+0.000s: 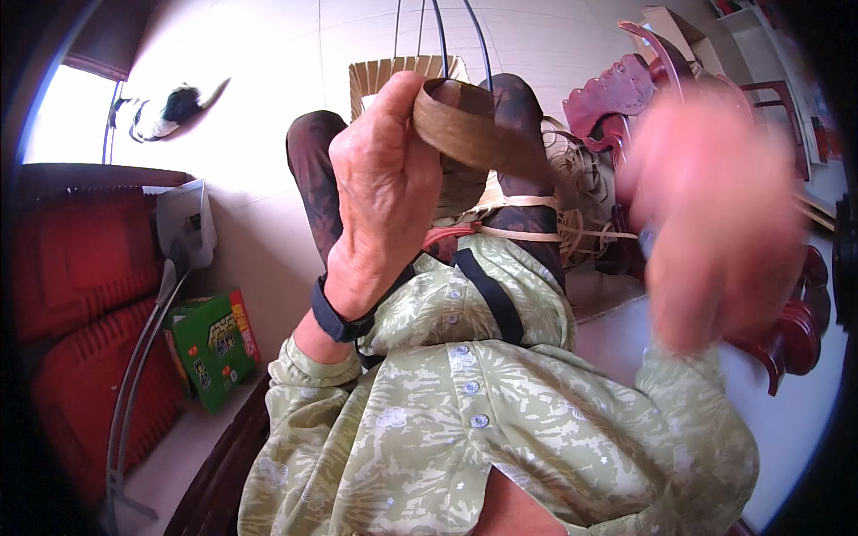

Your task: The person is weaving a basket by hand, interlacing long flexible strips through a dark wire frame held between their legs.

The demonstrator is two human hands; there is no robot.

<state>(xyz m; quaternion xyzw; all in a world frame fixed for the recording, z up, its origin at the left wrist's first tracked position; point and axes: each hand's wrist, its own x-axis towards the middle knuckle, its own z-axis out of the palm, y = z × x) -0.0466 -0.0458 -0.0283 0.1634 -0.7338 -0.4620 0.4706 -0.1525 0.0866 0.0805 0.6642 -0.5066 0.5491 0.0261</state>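
Observation:
My left hand [380, 179], with a dark watch band at the wrist, is closed on a flat brown strip [456, 134] that curls into a loop at upper centre; the strip's right end is blurred. My right hand [715, 196] is raised at the right, smeared by motion, so its fingers cannot be made out. Behind the loop stands a pale woven basket [371, 76] with thin dark rods rising nearby. Pale strips [532, 234] lie across my lap and dark-trousered knees.
Red seats [94, 259], a grey metal stand [186, 219] and a green box [207, 353] are at the left. A black-and-white animal [156, 116] lies on the floor. Carved red wooden furniture [612, 94] and tangled pale strips [576, 170] are at the right.

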